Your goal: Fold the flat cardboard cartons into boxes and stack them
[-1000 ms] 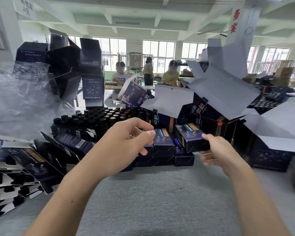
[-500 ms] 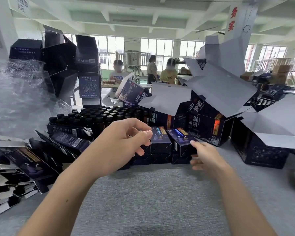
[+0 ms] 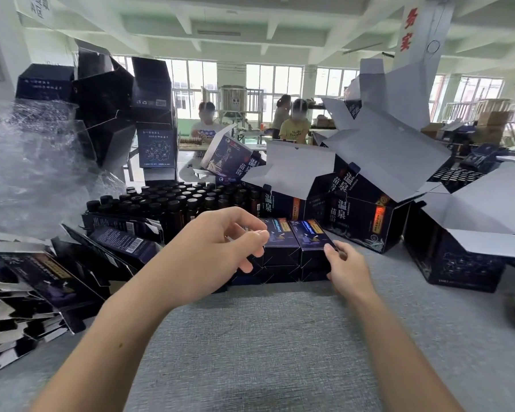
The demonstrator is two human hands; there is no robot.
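— On the table (image 3: 265, 337), where did the folded box (image 3: 309, 236) sit?

— Atop the stack (image 3: 280, 273), at its right end. I saw my right hand (image 3: 347, 269) pinching its near corner; my left hand (image 3: 217, 251) hovered, loosely curled, holding nothing.

Two hands, the left hand (image 3: 217, 251) and the right hand (image 3: 344, 270). The small folded boxes (image 3: 280, 237) show two tops side by side, at least two layers deep. Three people (image 3: 295, 126) are at the far end. Past counting: dark bottles (image 3: 173, 200) by the dozen and flat cartons (image 3: 36, 281) heaped on the left.
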